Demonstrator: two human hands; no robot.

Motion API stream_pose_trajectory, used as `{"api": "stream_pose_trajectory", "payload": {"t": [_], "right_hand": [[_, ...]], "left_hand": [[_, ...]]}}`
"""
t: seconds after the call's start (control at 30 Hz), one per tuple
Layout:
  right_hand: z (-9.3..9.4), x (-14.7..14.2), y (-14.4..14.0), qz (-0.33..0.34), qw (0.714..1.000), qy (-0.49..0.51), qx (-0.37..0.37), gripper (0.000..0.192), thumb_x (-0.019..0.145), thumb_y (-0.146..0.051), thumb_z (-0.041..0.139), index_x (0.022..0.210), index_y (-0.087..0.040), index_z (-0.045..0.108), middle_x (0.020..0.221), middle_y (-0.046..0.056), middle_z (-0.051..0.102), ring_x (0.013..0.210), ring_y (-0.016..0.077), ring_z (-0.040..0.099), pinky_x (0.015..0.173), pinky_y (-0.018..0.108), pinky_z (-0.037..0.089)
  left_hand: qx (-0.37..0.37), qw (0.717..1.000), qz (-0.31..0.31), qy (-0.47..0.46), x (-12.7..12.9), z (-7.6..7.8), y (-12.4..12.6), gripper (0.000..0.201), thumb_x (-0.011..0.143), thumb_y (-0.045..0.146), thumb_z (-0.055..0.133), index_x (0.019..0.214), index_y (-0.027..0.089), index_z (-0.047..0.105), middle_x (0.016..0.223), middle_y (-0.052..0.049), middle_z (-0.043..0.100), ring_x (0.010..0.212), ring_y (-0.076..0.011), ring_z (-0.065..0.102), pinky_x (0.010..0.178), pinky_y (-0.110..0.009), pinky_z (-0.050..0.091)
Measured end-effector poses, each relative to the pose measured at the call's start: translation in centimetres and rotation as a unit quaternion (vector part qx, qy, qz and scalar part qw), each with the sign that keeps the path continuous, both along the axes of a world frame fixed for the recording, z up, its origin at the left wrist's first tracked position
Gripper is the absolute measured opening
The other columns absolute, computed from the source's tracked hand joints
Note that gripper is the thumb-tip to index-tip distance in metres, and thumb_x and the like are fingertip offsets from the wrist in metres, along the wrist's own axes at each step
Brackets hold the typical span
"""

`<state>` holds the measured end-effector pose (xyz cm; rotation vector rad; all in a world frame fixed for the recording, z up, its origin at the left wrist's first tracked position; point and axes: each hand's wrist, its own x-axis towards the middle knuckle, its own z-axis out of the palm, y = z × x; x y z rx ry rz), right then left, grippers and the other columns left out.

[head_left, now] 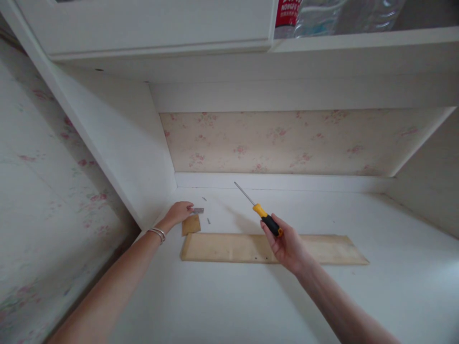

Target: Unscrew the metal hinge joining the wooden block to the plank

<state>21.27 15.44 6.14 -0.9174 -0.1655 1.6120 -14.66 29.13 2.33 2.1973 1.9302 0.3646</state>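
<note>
i see a screwdriver [261, 212] with a yellow-and-black handle, gripped at the handle, its thin metal shaft tilted toward 11 o'clock above the surface. at its 9 o'clock a small grey metal plate [198, 210] lies flat, pinched at one end.

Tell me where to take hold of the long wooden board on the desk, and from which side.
Grip the long wooden board at its bare left end, coming from the near long edge. It lies flat, long side toward the person, and that edge is free. The right hand with the screwdriver hangs over its middle; the left hand is nearest that end.
</note>
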Motion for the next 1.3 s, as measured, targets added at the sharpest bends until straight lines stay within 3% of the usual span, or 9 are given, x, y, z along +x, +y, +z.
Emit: {"api": "stream_pose_trajectory", "payload": {"t": [0.23,0.37,0.47,0.57,0.67,0.73,0.87,1.0,1.3], "right_hand": [[-0.3,1.9,-5.3,0.143,0.985,-0.049,0.080,0.036,0.075,-0.018,0.067,0.109,-0.014,0.056,0.096,0.004,0.063,0.074,0.0098,0.062,0.070,0.020,0.055],[-1.1,2.2,-6.4,0.196,0.937,-0.249,0.143,0.023,0.072,-0.019,0.064,0.092,-0.019,0.053,0.069,-0.005,0.055,0.053,0.0074,0.051,0.049,0.020,0.043],[-1.5,3.0,-5.8,0.221,0.858,-0.450,0.108,0.025,0.078,-0.039,0.059,0.073,-0.020,0.043,0.050,-0.006,0.046,0.041,0.0078,0.039,0.040,0.022,0.030],[-1.6,4.5,-4.7,0.236,0.732,-0.628,0.119,0.032,0.076,-0.048,0.057,0.067,-0.021,0.043,0.054,-0.002,0.051,0.049,0.0119,0.047,0.047,0.025,0.034],[-1.2,5.7,-3.8,0.223,0.599,-0.754,0.151,0.025,0.073,-0.044,0.060,0.076,-0.020,0.056,0.071,0.003,0.062,0.067,0.0174,0.056,0.061,0.028,0.039],[-1.0,6.1,-3.3,0.242,0.557,-0.774,0.183,0.032,0.070,-0.042,0.063,0.093,-0.020,0.061,0.087,0.006,0.066,0.079,0.0204,0.059,0.070,0.029,0.040],[-1.0,5.8,-2.2,0.317,0.519,-0.756,0.242,0.066,0.055,-0.040,0.074,0.117,-0.025,0.058,0.109,0.005,0.064,0.097,0.0233,0.058,0.086,0.031,0.039],[-1.6,5.0,-0.8,0.356,0.460,-0.769,0.265,0.084,0.049,-0.044,0.076,0.126,-0.019,0.053,0.131,0.010,0.053,0.118,0.0279,0.047,0.107,0.040,0.021],[-1.3,5.1,-0.4,0.325,0.454,-0.792,0.246,0.063,0.054,-0.044,0.071,0.113,-0.026,0.061,0.106,0.005,0.066,0.093,0.0240,0.060,0.079,0.030,0.043]], "left_hand": [[-0.030,0.999,0.032,0.009,0.2,0.1,-2.6,0.046,0.080,0.054,0.043,0.101,0.020,0.067,0.105,-0.009,0.068,0.095,-0.0231,0.061,0.078,-0.028,0.043],[-0.046,0.996,0.063,0.045,1.8,0.0,-4.6,0.070,0.068,0.073,0.045,0.109,0.019,0.062,0.115,-0.014,0.061,0.102,-0.0294,0.058,0.079,-0.032,0.043],[-0.028,0.994,0.078,0.067,3.2,0.0,-5.3,0.070,0.063,0.076,0.047,0.105,0.022,0.062,0.113,-0.013,0.061,0.102,-0.0323,0.057,0.077,-0.034,0.044],[-0.020,0.993,0.086,0.075,3.8,-0.3,-5.3,0.063,0.061,0.070,0.052,0.099,0.022,0.064,0.109,-0.013,0.061,0.099,-0.0332,0.058,0.074,-0.035,0.045],[-0.017,0.994,0.082,0.073,3.4,-0.7,-4.7,0.055,0.063,0.057,0.058,0.103,0.021,0.064,0.109,-0.013,0.061,0.096,-0.0309,0.059,0.077,-0.034,0.044],[-0.019,0.994,0.081,0.064,2.7,-0.9,-4.4,0.055,0.063,0.051,0.060,0.109,0.020,0.063,0.112,-0.014,0.061,0.097,-0.0297,0.060,0.078,-0.032,0.043],[-0.022,0.995,0.100,0.023,0.8,-0.6,-4.4,0.049,0.063,0.046,0.061,0.105,0.021,0.065,0.105,-0.010,0.065,0.092,-0.0263,0.061,0.073,-0.029,0.043],[-0.032,0.993,0.113,-0.014,-1.5,0.0,-5.2,0.037,0.066,0.042,0.060,0.095,0.021,0.067,0.089,-0.004,0.069,0.082,-0.0224,0.063,0.064,-0.025,0.042],[-0.005,0.996,0.081,0.034,-4.2,-0.7,-7.4,0.036,0.067,0.037,0.059,0.097,0.019,0.067,0.106,-0.010,0.065,0.094,-0.0238,0.060,0.081,-0.028,0.042]]}}
